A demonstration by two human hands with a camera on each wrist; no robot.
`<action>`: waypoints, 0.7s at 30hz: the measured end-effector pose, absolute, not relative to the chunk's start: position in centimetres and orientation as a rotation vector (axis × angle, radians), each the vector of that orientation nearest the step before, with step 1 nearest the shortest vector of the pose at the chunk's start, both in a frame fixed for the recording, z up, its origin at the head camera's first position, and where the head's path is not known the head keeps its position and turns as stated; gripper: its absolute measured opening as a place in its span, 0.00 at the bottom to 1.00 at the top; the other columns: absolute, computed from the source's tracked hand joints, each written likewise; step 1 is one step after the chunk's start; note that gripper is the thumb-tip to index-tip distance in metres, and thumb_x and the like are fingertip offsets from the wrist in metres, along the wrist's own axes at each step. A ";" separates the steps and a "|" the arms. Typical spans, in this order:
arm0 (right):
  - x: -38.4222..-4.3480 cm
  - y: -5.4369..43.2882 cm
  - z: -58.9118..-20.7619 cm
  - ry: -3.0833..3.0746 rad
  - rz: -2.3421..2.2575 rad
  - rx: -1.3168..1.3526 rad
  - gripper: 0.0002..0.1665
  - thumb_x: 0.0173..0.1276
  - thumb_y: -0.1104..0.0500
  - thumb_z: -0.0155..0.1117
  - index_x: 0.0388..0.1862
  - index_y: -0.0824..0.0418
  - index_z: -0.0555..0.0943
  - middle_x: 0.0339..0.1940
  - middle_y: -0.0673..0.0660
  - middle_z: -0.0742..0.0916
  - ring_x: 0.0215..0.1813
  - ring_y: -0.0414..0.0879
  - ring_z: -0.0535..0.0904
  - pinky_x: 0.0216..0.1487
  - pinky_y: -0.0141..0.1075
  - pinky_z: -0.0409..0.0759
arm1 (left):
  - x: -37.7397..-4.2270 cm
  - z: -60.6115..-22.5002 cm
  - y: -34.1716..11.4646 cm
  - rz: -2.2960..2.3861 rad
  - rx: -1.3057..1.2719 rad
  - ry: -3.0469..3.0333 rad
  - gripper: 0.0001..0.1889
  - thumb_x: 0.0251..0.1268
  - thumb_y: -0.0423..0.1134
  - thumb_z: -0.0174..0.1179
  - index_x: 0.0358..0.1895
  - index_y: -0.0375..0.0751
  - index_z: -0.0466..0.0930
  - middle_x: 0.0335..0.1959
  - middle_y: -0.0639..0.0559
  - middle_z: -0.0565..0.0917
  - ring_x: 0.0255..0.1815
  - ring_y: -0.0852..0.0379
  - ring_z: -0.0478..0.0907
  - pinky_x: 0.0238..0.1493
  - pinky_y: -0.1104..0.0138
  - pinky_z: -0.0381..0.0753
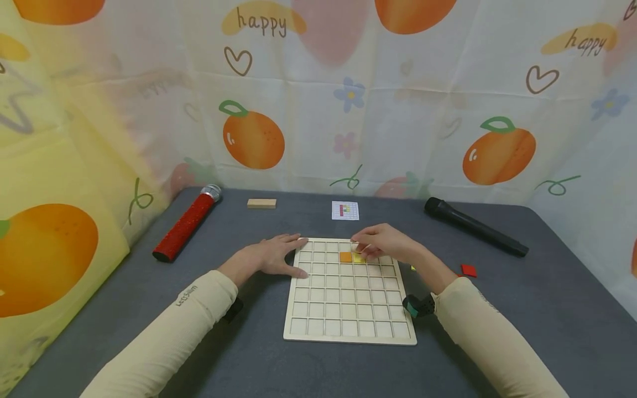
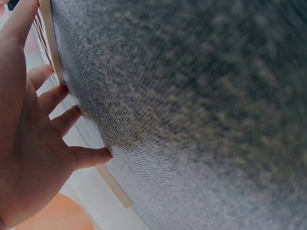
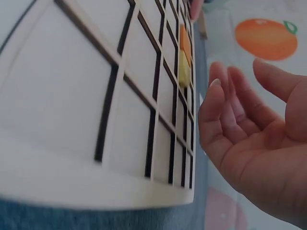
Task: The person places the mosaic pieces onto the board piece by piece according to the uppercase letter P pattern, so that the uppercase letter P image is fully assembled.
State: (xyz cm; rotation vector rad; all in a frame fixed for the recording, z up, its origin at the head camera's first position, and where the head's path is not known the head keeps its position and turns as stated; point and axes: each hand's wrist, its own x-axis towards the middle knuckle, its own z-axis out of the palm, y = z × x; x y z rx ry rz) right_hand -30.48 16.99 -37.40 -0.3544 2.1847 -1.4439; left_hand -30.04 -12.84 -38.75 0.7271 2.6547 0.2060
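Observation:
A pale wooden grid board [image 1: 325, 297] lies flat on the dark table. In its upper rows an orange square tile [image 1: 345, 257] and a yellow square tile [image 1: 358, 258] sit side by side in two cells. My left hand [image 1: 273, 255] rests on the board's upper left edge, fingers spread and thumb on the rim. Over the upper right of the board is my right hand [image 1: 385, 243], its fingertips beside the yellow tile. In the right wrist view the right hand [image 3: 254, 124] has loosely bent fingers, thumb apart, and nothing between them.
Behind the board lie a small card with a coloured grid pattern [image 1: 345, 210] and a wooden block [image 1: 261, 204]. A red microphone [image 1: 184, 229] lies at the left, a black one [image 1: 475, 226] at the right. Red tiles [image 1: 468, 270] lie near the right forearm, partly covered.

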 end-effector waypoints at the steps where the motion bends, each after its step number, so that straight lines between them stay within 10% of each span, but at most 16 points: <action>1: -30.5 17.4 -37.3 2.174 -1.459 -0.359 0.22 0.75 0.56 0.53 0.59 0.71 0.75 0.43 0.64 0.82 0.38 0.47 0.81 0.44 0.39 0.80 | -30.0 -38.7 -12.8 0.206 0.727 2.655 0.51 0.55 0.70 0.57 0.77 0.50 0.47 0.76 0.46 0.48 0.75 0.43 0.43 0.64 0.36 0.48; 21: -30.2 23.6 -38.1 2.100 -1.617 -0.330 0.31 0.77 0.53 0.50 0.65 0.77 0.65 0.56 0.69 0.78 0.53 0.52 0.78 0.57 0.41 0.75 | -30.1 -38.7 -12.9 0.221 0.738 2.642 0.51 0.55 0.70 0.57 0.77 0.50 0.47 0.77 0.46 0.47 0.75 0.42 0.43 0.64 0.36 0.47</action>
